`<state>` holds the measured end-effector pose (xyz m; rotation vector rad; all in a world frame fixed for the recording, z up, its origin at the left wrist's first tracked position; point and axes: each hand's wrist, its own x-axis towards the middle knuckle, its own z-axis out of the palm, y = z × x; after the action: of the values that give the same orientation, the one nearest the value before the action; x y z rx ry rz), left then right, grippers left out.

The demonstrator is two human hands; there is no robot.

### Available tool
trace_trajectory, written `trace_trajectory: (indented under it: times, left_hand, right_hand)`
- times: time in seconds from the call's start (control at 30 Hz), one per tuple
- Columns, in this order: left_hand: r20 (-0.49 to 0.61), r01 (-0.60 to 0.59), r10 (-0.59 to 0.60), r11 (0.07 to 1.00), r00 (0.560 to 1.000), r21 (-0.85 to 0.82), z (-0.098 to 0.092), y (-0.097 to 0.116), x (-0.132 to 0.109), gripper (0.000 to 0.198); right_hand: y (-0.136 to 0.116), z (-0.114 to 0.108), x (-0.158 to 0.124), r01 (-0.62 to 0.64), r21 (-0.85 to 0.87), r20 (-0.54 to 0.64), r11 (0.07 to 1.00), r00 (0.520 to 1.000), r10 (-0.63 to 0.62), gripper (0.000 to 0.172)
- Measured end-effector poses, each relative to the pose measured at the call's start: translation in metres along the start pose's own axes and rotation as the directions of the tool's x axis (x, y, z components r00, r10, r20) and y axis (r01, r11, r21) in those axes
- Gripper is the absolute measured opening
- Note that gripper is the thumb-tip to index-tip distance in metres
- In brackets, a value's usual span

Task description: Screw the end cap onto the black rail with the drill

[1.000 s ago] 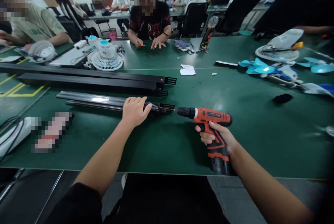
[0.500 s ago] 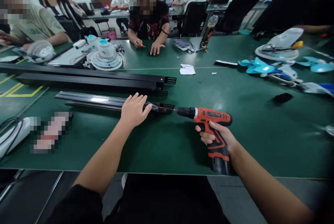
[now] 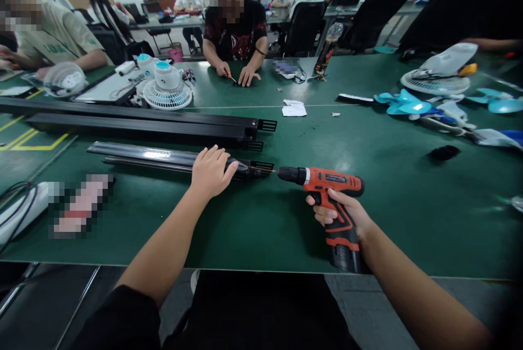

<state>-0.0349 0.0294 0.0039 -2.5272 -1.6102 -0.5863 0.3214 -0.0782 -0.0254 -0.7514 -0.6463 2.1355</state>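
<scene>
My left hand (image 3: 211, 170) lies over the near end of a long black metal rail (image 3: 139, 155) on the green table (image 3: 261, 230), fingers curled over its far side and thumb along the top. My right hand (image 3: 342, 214) grips the handle of an orange and black cordless drill (image 3: 327, 186). The drill lies level, and its bit tip meets the slotted end cap (image 3: 261, 166) of the rail.
Two more long black rails (image 3: 134, 121) lie behind the held one. Small white fans (image 3: 166, 88) and a fan (image 3: 65, 79) stand at the back left, blue fan blades (image 3: 402, 104) and a fan grille (image 3: 435, 83) at the right. People sit across the table; one person's hands (image 3: 239, 73) rest there.
My hands and the drill have stayed put. My left fingers spread slightly and closed again on the rail. The person opposite shifted their hands.
</scene>
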Motion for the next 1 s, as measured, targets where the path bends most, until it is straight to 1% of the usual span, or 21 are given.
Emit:
trace_trajectory:
  times: [0.23, 0.4, 0.57, 0.73, 1.0]
  left_hand:
    - [-0.004, 0.03, -0.03, 0.999, 1.0, 0.017, -0.0008, 0.0035, 0.0014, 0.062]
    - [-0.003, 0.026, -0.025, 0.999, 1.0, 0.048, -0.0006, 0.0034, 0.0015, 0.058]
    - [-0.026, 0.018, -0.016, 0.997, 1.0, 0.077, -0.0006, 0.0037, 0.0017, 0.053]
    - [-0.033, -0.008, 0.01, 0.999, 0.999, 0.053, -0.0004, 0.0017, 0.0016, 0.054]
    - [-0.129, -0.061, 0.07, 0.995, 0.989, 0.074, 0.0052, -0.001, 0.0019, 0.05]
  right_hand:
    - [-0.0005, 0.0008, 0.0001, 0.023, -0.017, -0.035, 1.0, 0.999, -0.024, 0.031]
    - [-0.0009, 0.0043, -0.0002, 0.002, -0.001, -0.004, 1.0, 1.0, -0.002, 0.033]
    - [-0.0009, 0.0065, -0.001, 0.0, 0.009, -0.011, 1.0, 1.0, 0.0, 0.036]
    - [0.0006, 0.0037, 0.0, 0.016, 0.027, -0.004, 1.0, 1.0, -0.016, 0.036]
    - [0.0005, 0.0011, 0.001, 0.011, 0.028, 0.019, 1.0, 1.0, -0.011, 0.037]
